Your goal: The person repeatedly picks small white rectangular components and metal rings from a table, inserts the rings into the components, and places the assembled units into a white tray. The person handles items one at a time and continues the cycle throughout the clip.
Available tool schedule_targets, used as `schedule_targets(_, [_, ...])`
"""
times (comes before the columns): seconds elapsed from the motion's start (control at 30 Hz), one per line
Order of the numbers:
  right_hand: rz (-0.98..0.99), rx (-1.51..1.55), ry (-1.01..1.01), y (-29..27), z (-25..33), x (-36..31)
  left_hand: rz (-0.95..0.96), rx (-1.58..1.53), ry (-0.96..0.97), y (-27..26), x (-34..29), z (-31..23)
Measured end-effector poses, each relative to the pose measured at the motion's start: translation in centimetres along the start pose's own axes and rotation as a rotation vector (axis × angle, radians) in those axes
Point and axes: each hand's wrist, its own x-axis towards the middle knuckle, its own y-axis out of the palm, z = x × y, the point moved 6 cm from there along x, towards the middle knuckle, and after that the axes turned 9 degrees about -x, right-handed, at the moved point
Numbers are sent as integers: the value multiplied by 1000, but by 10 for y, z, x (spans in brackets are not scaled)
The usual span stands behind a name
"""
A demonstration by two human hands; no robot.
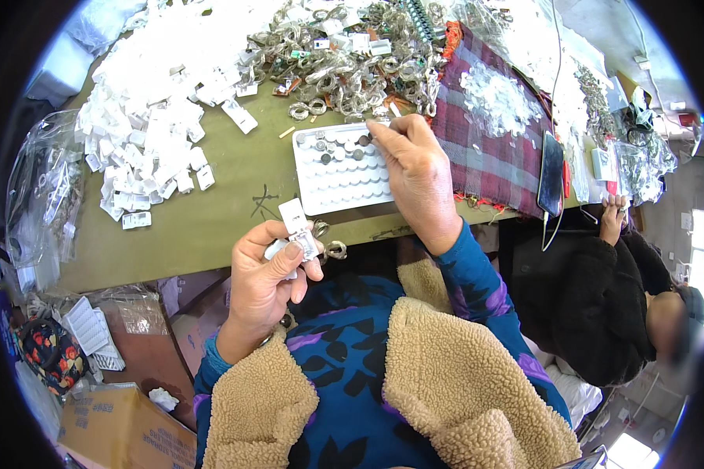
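My left hand [260,285] is closed around small white plastic cases [296,223], held just off the front edge of the table. A coiled cable [335,250] dangles beside its fingers. In front of me lies a white tray [321,195] with rows of round pockets. Several small round metal cells [326,158] sit in its farther rows. Over the tray's right side reaches my right hand [421,172], thumb and forefinger pinched near the far rim. Whatever is between those fingertips is too small to make out.
White plastic cases [137,156] are heaped at the left, coiled cables [321,78] at the back. Clear small pieces [493,98] lie on a plaid cloth [477,168], with a phone [551,168] at its edge. A person [594,297] sits at the right; a cardboard box [121,430] stands lower left.
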Motion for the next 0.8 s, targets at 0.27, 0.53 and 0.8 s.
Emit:
schedule_targets(0.27, [100,241,167,-7,-5,7,-8,-32,3,-4,7,1])
schedule_targets(0.53, [131,93,-58,8,8,14,-4,-85,-3,-5,9,1])
schedule_targets(0.8, [138,305,-4,-18,41,-6,48,-197,6,-3,5,5])
